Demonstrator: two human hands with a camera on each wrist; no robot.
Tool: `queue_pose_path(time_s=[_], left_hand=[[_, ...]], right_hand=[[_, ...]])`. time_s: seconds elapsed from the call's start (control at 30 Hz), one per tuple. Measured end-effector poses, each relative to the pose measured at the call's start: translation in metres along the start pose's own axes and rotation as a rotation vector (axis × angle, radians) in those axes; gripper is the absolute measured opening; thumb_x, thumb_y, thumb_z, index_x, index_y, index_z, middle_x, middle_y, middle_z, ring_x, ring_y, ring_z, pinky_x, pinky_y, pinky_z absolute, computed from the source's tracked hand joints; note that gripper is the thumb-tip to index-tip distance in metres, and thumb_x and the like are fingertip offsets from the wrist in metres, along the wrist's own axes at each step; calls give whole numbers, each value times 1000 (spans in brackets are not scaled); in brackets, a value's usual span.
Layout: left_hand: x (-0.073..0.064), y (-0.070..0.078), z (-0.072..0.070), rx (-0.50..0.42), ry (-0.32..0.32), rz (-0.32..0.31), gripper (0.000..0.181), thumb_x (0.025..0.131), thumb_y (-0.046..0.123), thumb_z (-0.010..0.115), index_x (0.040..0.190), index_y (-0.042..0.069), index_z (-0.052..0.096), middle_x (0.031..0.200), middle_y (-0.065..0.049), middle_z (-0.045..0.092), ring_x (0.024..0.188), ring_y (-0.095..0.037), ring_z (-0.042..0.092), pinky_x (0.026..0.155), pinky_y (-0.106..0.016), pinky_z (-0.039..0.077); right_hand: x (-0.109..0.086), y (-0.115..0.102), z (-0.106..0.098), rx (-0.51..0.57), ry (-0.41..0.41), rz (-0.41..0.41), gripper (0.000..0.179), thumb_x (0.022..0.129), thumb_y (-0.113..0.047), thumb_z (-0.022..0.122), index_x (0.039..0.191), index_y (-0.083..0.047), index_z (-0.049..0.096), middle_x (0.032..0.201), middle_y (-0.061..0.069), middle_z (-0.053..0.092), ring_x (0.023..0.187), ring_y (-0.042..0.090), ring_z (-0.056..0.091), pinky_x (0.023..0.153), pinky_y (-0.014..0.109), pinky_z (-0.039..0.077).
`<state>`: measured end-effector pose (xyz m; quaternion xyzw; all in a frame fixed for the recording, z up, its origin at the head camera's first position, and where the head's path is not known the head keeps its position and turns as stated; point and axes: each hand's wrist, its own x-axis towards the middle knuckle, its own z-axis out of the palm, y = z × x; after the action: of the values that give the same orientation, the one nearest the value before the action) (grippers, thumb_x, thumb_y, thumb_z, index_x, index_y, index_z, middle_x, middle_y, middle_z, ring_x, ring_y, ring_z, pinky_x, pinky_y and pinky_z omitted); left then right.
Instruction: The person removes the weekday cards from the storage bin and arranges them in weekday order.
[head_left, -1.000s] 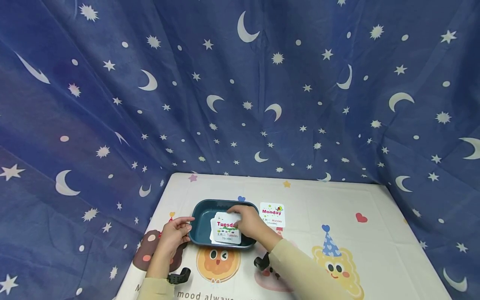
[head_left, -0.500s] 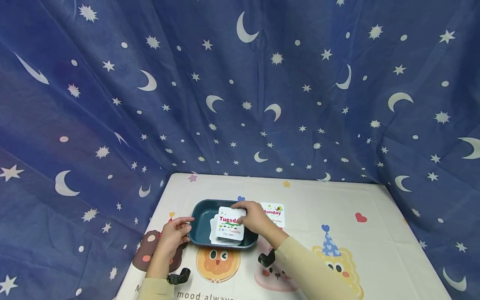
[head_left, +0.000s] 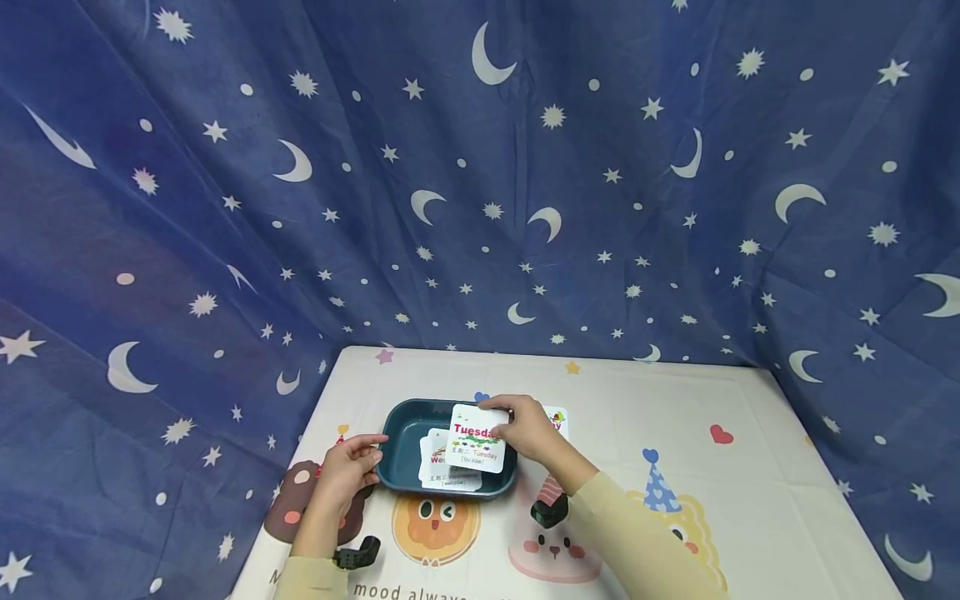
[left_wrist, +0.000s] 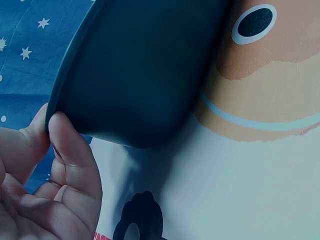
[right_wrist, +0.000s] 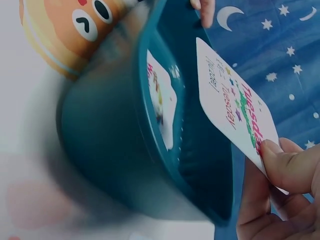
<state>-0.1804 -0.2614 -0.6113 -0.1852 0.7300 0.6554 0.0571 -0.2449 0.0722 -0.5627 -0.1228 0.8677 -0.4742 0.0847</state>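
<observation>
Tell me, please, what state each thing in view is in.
Tray: upright, open, not empty.
Tuesday card: face up, tilted, raised over the tray.
Wednesday card: face up in the tray, partly hidden.
Table card: face up, partly hidden.
Left hand: pinching the tray.
Right hand: pinching the Tuesday card.
Tablecloth: spread out.
Curtain: hanging.

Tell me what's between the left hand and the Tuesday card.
The head view shows the tray, bare at first, then the partly covered Wednesday card.

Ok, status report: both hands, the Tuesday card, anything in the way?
Left hand grips tray. Right hand holds Tuesday card over tray. Nothing visibly blocking card.
</observation>
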Motion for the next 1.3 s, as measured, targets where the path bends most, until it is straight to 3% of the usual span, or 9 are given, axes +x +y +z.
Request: queue_pose_path(time_s=[0.1,0.23,0.73,1.3], left_hand=[[0,-1,0,0,2,-2,32,102,-5,65,133,-1,72,90,-4,62,69,-17,59,62,-26,59],[-1,-1,1,-3,4,-6,31,103,-4,65,133,-1,72,91,-4,62,69,-18,59,62,-26,59],[-1,0,0,-15,-18,10,33,103,-2,67,136,-4,69,91,-5,62,68,-17,58,60,-27,58],[-2,0,-1,-19,-18,2,34,103,-3,66,137,-3,69,93,-5,62,69,-16,58,61,-26,58]], right_hand=[[0,5,-8,6,6,22,50,83,8,82,122,-22,82,115,5,76,75,17,53,65,27,47],[-1,15,-18,29,25,52,51,84,10,80,122,-23,82,107,4,75,72,17,52,60,26,46],[-11,43,-55,74,59,122,45,87,10,79,123,-18,82,114,8,75,77,21,51,61,24,45],[-19,76,-100,79,51,161,42,90,11,74,127,-8,79,117,15,73,79,20,51,62,30,56]])
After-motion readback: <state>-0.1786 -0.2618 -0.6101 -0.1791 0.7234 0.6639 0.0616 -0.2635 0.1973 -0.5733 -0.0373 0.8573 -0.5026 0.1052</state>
